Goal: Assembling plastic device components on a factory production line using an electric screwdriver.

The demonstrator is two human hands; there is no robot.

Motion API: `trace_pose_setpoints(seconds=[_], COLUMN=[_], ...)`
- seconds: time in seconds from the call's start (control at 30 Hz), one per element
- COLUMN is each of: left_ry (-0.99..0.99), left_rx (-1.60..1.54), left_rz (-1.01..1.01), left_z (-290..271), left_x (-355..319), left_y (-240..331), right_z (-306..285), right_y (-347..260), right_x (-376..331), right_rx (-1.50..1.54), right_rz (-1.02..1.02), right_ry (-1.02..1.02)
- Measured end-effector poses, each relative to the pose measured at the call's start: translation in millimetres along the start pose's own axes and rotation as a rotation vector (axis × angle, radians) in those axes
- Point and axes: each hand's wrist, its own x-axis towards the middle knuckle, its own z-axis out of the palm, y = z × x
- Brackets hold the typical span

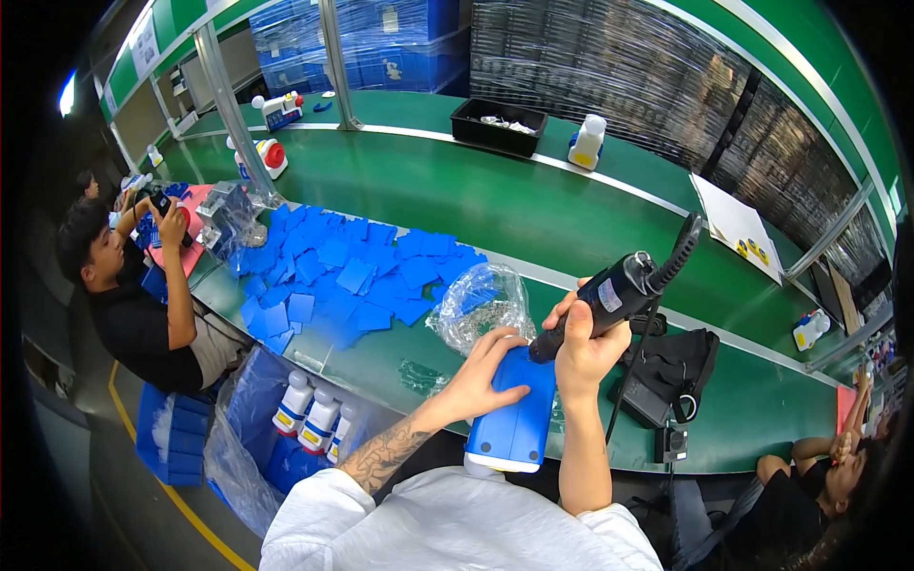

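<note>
A blue and white plastic bottle-shaped casing [514,419] is pinned flat against the table edge by the left hand [483,366], whose fingers are spread open across its upper end. Just beside those fingers, the right hand [586,347] is wrapped fully around a black corded electric screwdriver [614,295], its tip apparently set against the casing's top corner, though the contact is hidden. Beyond the fingertips a crumpled clear plastic bag [476,305] is seen, and farther off a heap of flat blue plastic panels [343,276].
</note>
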Motion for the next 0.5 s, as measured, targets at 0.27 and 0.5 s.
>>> trace_pose_setpoints(seconds=[0.27,0.5], left_ry=[-0.004,-0.003], left_rx=[-0.012,0.003], left_rz=[-0.012,0.013], left_z=[0.5,-0.7], left_x=[0.7,0.8], left_y=[0.5,0.2], right_z=[-2.8,-1.5], right_y=[5.2,2.0], right_x=[-1.5,-0.7], right_rx=[-0.046,-0.035], right_rz=[0.013,0.008], right_ry=[-0.032,-0.042])
